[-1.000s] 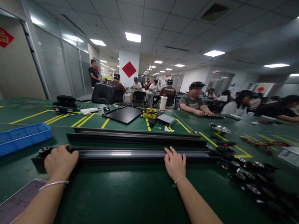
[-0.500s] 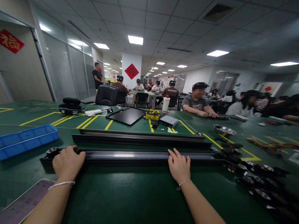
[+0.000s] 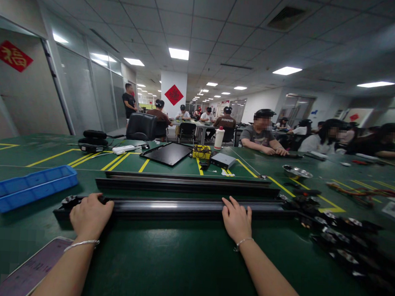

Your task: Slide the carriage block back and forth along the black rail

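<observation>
Nearest the viewer, a pale-edged rectangular phone (image 3: 31, 267) with a lit screen is lying beside the left forearm on the dark green tabletop (image 3: 177, 263). Beyond it, the left hand (image 3: 91, 215) is curling over a long, straight black rail (image 3: 167, 206) with a glossy grey channel, close to the rail's left end; its fingertips are partly hidden, so whether it is gripping firmly cannot be told. The right hand (image 3: 236, 218) is resting on the rail, right of its middle, with fingers spread and unclenched. The rail is lying crosswise in front of the person, its right end reaching a heap of black parts with silvery metal fittings (image 3: 345, 253). A long blue plastic bin (image 3: 40, 195) is standing to the left. Just behind the rail, a second black rail (image 3: 188, 187) is lying roughly parallel. Farther back, a round shiny metal bowl (image 3: 293, 171) is sitting at right, while a flat black rectangular panel (image 3: 166, 154) is lying near a yellow box (image 3: 202, 152) draped with dark cable. Past these, a person in a grey shirt (image 3: 258, 136) is sitting at the table's far side.
</observation>
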`<state>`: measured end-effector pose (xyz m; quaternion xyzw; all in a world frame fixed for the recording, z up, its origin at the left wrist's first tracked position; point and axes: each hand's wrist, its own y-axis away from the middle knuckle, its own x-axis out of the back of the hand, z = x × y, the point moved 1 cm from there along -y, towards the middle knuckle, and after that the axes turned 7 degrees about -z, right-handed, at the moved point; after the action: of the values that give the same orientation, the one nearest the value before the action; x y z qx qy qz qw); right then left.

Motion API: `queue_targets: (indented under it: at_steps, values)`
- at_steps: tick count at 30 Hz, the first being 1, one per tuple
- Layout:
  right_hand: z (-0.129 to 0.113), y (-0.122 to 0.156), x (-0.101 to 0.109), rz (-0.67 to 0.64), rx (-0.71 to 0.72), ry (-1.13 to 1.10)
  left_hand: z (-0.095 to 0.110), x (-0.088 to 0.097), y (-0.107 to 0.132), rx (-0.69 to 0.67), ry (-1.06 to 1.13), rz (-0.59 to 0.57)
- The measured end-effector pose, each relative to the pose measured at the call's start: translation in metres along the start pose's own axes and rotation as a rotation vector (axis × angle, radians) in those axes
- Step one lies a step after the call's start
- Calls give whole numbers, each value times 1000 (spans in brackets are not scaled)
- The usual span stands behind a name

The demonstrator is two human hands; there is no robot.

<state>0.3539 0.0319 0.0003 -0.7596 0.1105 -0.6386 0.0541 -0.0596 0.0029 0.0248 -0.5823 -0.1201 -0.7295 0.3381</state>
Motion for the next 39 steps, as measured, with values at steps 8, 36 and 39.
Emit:
queue_targets:
  at_steps: [8,36,39]
  values:
    - [-1,0,2,-25,-7,-3,1,-1,0,-12,7,1]
    - [-2,1,2,12,6,-5,6,-17,4,178,94,35]
    - [0,0,0,20,7,-1,6,-17,4,172,81,21]
